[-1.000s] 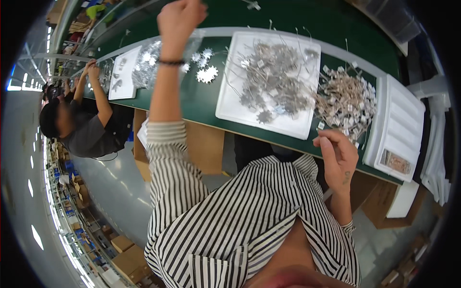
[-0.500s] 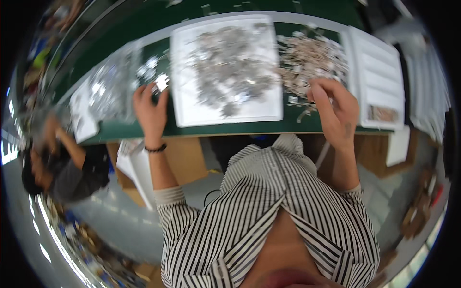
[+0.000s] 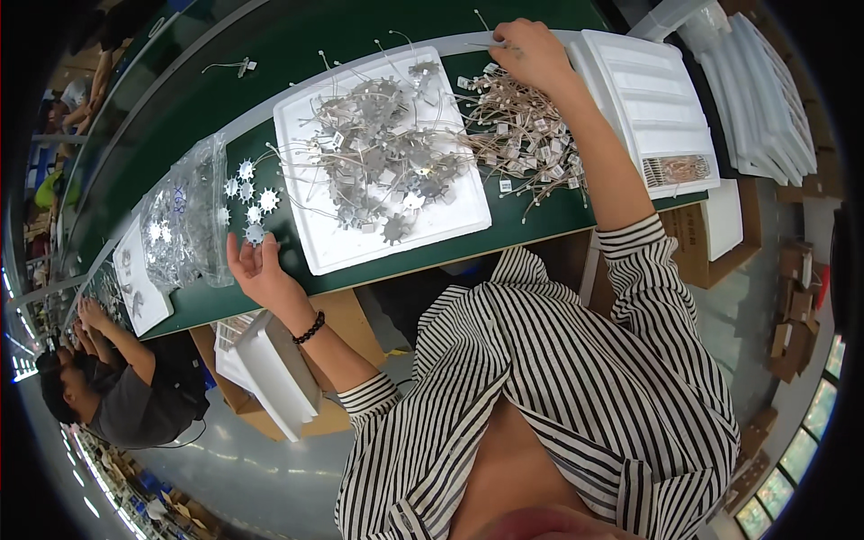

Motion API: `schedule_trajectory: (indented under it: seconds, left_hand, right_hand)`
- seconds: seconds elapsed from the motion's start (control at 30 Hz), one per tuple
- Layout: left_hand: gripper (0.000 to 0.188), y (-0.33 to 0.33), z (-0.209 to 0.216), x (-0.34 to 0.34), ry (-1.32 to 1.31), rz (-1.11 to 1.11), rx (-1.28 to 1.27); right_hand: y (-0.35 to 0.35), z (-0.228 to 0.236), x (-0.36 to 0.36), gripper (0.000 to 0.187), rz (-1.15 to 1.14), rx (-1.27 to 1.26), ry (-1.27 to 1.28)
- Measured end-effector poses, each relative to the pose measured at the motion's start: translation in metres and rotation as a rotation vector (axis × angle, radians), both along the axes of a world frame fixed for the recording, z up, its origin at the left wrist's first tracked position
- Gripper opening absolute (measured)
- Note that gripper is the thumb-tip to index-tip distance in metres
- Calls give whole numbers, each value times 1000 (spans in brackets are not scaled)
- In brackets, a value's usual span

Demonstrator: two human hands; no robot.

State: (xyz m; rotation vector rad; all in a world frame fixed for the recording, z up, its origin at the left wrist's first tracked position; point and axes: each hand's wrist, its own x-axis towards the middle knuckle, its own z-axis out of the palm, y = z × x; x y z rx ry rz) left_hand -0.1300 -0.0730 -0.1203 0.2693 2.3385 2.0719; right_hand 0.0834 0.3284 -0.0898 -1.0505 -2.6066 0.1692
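Observation:
My left hand point(image 3: 270, 277) rests at the table's near side, its fingers apart. Their tips reach the edge of a silvery star-shaped metal disc point(image 3: 254, 234), which lies below several similar discs point(image 3: 246, 169). Stretched to the table's far side, my right hand point(image 3: 533, 56) has its fingers closed on a thin wire lead point(image 3: 482, 45); its other end is hidden. Below that hand spreads a heap of brownish wire leads point(image 3: 522, 135) with small white tags. Between my hands, a white foam tray point(image 3: 310, 252) bears a pile of star-shaped discs with wires point(image 3: 378, 135).
A clear plastic bag point(image 3: 184, 225) lies to the left, over a white foam piece point(image 3: 139, 288). White foam trays point(image 3: 643, 99) stand at the right, with more stacked point(image 3: 751, 99) beyond. Cardboard boxes point(image 3: 346, 333) sit under the table's edge. A co-worker point(image 3: 135, 378) works at far left.
My right hand has moved from beside the lead heap to the table's far side. My left hand stays near the loose discs. The whole view has turned and is now sharper.

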Motion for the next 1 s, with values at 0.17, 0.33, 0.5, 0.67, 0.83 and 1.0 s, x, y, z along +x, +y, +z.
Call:
schedule_trajectory:
  seconds: [0.17,0.33,0.5,0.67,0.83,1.0]
  left_hand:
    - [52,-15,-20,-20,-50,-85,192]
    - [54,-21,-21,-26,-122,-136,321]
    - [53,-38,-2,-14,-226,-158,379]
    - [48,12,59,33,-94,-232,144]
    - [44,21,87,60,30,-328,50]
    - [44,23,94,70,202,-278,-31]
  right_hand:
    - [3,-1,-3,26,43,-203,89]
    - [-9,8,2,19,12,-325,743]
    - [-39,43,-25,16,-23,-820,1169]
    - [-170,99,-5,15,217,-690,507]
    - [-226,90,-29,10,587,-568,508]
    - [-235,93,-39,6,594,-577,459]
